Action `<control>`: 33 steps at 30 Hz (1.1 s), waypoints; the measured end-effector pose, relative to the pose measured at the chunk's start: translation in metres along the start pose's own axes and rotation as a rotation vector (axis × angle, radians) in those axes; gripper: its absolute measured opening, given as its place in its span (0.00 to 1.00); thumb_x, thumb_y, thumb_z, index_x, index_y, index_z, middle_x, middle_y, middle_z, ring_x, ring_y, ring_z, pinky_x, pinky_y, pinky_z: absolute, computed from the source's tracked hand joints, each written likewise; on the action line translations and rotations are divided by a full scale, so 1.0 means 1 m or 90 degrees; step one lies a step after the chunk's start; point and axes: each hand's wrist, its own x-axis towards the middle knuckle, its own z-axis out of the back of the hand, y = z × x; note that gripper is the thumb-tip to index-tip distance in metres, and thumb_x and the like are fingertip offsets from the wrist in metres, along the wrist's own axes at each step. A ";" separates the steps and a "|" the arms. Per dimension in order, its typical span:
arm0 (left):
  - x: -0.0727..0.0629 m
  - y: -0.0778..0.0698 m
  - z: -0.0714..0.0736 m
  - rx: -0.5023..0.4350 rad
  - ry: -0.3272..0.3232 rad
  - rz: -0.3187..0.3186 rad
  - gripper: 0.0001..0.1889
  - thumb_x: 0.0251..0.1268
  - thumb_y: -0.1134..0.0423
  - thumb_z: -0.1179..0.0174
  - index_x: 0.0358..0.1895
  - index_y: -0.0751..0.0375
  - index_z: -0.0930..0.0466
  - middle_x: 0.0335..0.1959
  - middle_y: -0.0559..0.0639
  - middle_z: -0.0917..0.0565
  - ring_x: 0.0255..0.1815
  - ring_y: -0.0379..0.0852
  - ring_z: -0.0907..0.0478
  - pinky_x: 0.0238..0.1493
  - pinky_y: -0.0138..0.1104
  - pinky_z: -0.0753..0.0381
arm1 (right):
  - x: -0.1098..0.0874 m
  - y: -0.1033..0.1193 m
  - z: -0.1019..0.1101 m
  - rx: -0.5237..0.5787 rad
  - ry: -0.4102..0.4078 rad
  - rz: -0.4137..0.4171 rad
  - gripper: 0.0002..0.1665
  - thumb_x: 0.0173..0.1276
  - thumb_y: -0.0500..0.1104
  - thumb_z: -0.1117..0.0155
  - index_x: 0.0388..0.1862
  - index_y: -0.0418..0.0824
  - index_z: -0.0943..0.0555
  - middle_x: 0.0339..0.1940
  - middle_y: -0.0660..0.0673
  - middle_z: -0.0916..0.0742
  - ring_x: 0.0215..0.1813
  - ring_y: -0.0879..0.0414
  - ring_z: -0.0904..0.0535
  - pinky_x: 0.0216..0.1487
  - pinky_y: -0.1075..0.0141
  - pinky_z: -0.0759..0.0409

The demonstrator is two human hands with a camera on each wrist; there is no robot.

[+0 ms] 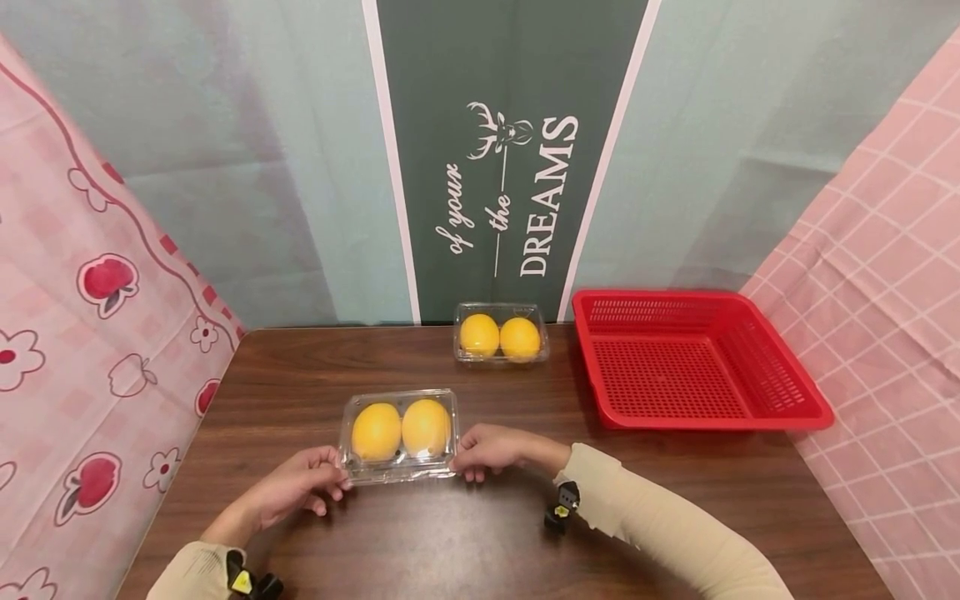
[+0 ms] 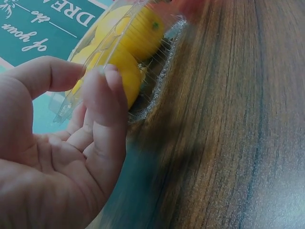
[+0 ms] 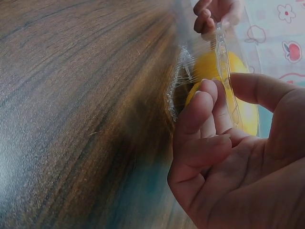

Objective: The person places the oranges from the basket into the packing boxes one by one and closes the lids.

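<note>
Two yellow fruits [image 1: 426,428] lie side by side in a clear plastic clamshell box [image 1: 397,477] in front of me. With thumb and fingertips, my left hand [image 1: 300,487] pinches the rim at the box's near left corner. At the near right corner my right hand [image 1: 491,452] pinches the same rim. In the left wrist view the fingertips [image 2: 102,86] press the edge from below, the thumb from above. The right wrist view shows the lid's edge [image 3: 226,76] between thumb and fingers, with yellow fruit [image 3: 207,64] behind it.
A second clear box [image 1: 500,359] with two yellow fruits [image 1: 520,338] stands at the table's back edge. To its right sits a red perforated basket [image 1: 675,421]. Printed cloths [image 1: 322,167] hang behind and at both sides of the brown wooden table [image 1: 420,542].
</note>
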 end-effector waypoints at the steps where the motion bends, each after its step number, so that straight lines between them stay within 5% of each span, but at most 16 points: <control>1: 0.000 0.000 0.000 0.002 -0.003 -0.001 0.02 0.75 0.68 0.48 0.40 0.60 0.28 0.37 0.49 0.17 0.34 0.39 0.21 0.28 0.28 0.17 | 0.000 0.000 0.000 0.001 0.001 0.000 0.15 0.69 0.43 0.35 0.23 0.38 0.19 0.18 0.51 0.18 0.20 0.61 0.27 0.16 0.75 0.40; 33: 0.002 -0.001 0.000 -0.006 -0.007 -0.004 0.03 0.72 0.72 0.48 0.39 0.61 0.29 0.35 0.49 0.17 0.31 0.38 0.23 0.31 0.30 0.14 | 0.003 -0.001 0.001 -0.002 -0.003 -0.002 0.15 0.69 0.43 0.34 0.23 0.39 0.19 0.18 0.51 0.18 0.20 0.61 0.27 0.16 0.75 0.39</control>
